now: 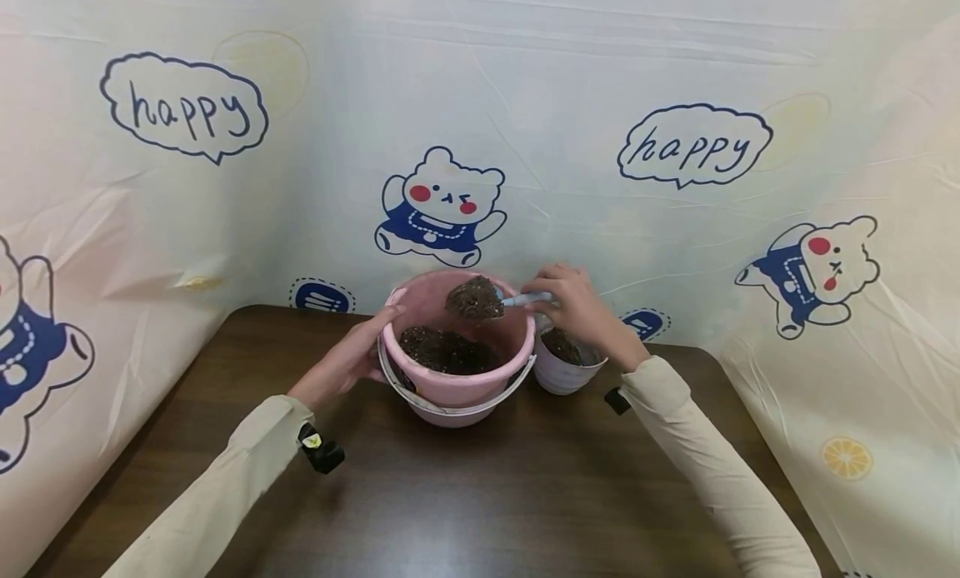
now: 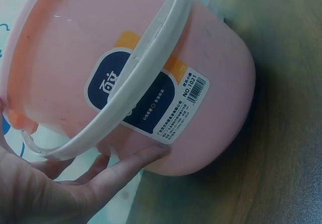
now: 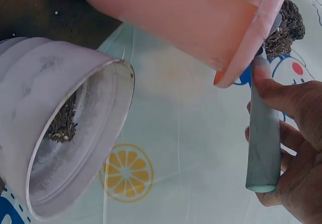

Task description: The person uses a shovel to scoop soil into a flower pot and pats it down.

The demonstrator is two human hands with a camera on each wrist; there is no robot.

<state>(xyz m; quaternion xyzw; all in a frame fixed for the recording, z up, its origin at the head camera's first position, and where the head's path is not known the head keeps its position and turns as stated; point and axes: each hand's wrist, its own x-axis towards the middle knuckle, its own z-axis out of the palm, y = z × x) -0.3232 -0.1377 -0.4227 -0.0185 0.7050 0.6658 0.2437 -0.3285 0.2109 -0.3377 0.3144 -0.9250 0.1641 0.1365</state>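
My left hand (image 1: 352, 353) holds a pink bucket (image 1: 457, 384) by its left side, thumb at the rim and fingers against the outer wall below it. Dark soil (image 1: 442, 351) lies inside. The bucket's white handle (image 2: 146, 58) hangs down across the front, over a label (image 2: 151, 93). In my right hand (image 1: 573, 303) is a small trowel, gripped by its light blue-grey handle (image 3: 264, 128). A heap of soil (image 1: 476, 298) covers its blade, above the bucket's opening. To the right stands a pale ribbed pot (image 1: 564, 376) with some soil in it, below my right hand.
A dark wooden table (image 1: 480, 495) carries the bucket and pot. Behind it and at both sides hangs a pale printed cloth (image 1: 562, 62) with bears and lettering. Its back part comes close to the bucket. Dark wrist cameras (image 1: 321, 453) sit on both sleeves.
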